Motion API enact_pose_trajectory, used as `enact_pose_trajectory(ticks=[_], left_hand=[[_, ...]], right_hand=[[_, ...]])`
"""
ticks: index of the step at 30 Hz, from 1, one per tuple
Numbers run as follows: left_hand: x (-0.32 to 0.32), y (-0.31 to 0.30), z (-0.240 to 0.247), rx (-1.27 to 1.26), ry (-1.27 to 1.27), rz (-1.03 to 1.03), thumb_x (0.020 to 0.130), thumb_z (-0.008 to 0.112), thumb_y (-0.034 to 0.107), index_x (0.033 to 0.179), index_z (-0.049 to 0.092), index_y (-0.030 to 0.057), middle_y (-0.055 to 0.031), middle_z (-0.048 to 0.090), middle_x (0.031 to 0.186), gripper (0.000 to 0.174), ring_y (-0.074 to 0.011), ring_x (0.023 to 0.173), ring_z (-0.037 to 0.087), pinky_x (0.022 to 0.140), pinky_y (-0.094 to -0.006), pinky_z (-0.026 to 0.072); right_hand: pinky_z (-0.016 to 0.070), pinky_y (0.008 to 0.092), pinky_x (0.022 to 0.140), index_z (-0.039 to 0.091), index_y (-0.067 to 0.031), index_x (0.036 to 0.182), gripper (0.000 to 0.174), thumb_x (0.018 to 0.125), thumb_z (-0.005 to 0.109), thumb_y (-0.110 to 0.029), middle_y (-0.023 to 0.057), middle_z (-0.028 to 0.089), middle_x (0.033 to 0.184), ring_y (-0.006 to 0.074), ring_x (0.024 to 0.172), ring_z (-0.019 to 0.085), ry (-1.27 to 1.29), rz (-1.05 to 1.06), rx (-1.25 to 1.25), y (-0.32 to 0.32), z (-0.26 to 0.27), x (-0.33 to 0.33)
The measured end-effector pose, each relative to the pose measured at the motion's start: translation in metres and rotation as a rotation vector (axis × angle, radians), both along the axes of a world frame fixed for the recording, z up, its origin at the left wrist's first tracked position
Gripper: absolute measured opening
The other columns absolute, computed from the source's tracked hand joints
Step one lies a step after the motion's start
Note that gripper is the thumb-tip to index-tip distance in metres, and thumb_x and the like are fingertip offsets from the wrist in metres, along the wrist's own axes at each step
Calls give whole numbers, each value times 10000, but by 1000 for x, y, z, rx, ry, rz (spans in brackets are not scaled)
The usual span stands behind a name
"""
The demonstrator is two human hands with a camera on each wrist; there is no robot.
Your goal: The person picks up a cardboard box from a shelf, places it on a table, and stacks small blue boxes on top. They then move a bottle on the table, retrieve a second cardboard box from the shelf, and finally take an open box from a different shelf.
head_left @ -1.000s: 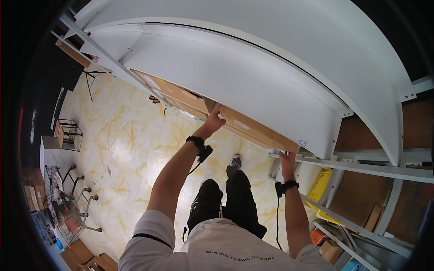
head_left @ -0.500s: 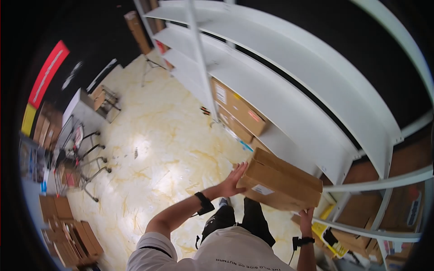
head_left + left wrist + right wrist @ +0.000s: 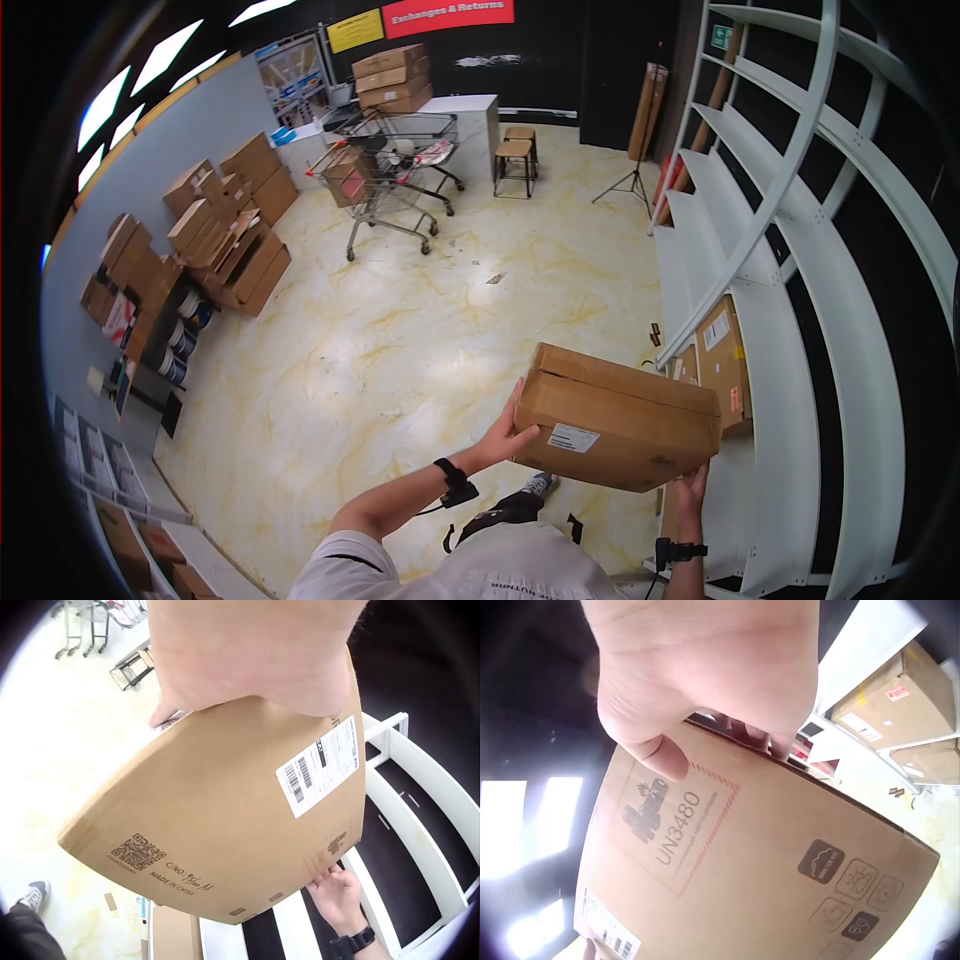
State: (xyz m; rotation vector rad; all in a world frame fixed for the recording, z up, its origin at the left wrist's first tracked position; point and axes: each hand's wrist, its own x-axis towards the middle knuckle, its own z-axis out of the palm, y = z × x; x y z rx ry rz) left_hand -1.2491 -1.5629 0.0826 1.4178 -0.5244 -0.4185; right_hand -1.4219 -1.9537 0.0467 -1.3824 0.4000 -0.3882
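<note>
From where I stand, the carton [image 3: 615, 420] is held off the floor, in front of the person and beside the white shelving [image 3: 785, 420]. The left hand [image 3: 508, 432] grips its left end, thumb on the labelled face. The right hand [image 3: 690, 490] holds the lower right corner, fingers over an edge. Both grips are wide, presumably to share weight and limit tilt (a long box suits two supports).

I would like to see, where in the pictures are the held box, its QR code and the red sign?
Held box [image 3: 622, 432]: head view, on its labelled side.
QR code [image 3: 138, 852]: left wrist view, on its middle.
Red sign [image 3: 448, 13]: head view, among its lettering.
</note>
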Motion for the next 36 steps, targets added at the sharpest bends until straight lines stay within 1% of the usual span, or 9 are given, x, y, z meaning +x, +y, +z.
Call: enact_pose_trajectory(ticks=[3,5,11,14,18,20,24,31,36], left_hand=[[-52,63,6,70,177,103,991,634,194,1583,-205,127,-149,61,1677,1030,-240,1522,147,1225,-402,188],[-80,100,21,92,171,198,984,648,232,1568,-241,117,-158,73,1675,1069,-255,1522,155,1226,-417,184],[-136,225,85,212,-194,571,923,685,430,1590,-152,69,-200,93,1675,1130,-320,1536,154,1233,-433,137],[-143,289,92,446,-376,615,880,661,571,1617,102,71,-195,123,1674,1052,-377,1548,95,1229,-515,82],[-137,364,87,534,-497,728,849,691,607,1623,82,101,-199,72,1680,1107,-383,1553,36,1223,-547,60],[-128,403,74,362,-591,757,826,749,573,1626,33,120,-195,25,1684,1164,-386,1552,-11,1226,-531,71],[-132,469,72,194,-509,861,816,803,488,1621,-43,132,-203,-21,1682,1221,-357,1555,-41,1229,-498,111],[-140,574,103,31,-151,1080,841,797,447,1607,-114,111,-168,68,1676,1237,-267,1531,142,1217,-423,203],[-123,635,91,74,-78,1226,824,790,504,1603,-116,94,-177,94,1670,1264,-289,1535,131,1222,-439,185]], right_hand=[[355,367,1118,289,-58,1536,844,742,550,60,102,451,1457,232,1362,429,-129,169,45,33,10,11],[343,381,1131,301,-48,1529,747,839,584,0,109,449,1466,231,1371,418,-117,311,-159,59,12,21],[335,412,1167,316,-33,1534,574,1059,523,-279,110,386,1542,239,1415,388,-75,397,68,181,24,55],[337,453,1183,298,-41,1547,598,1066,507,-329,103,360,1563,243,1432,373,-179,484,91,243,34,85],[326,474,1189,285,-54,1555,602,1074,474,-361,102,357,1569,253,1436,374,-196,544,122,310,34,135],[325,475,1187,278,-55,1558,608,1075,467,-373,104,357,1570,255,1430,383,-176,586,140,359,40,167],[331,444,1170,257,-47,1563,621,1084,421,-406,132,389,1551,256,1397,420,-221,751,85,459,57,224],[349,379,1142,250,-22,1564,617,1098,365,-410,164,393,1539,251,1378,442,-212,1078,5,618,89,305],[333,441,1155,259,-10,1559,630,1089,394,-408,136,398,1551,250,1419,394,-159,1213,162,718,92,347]])
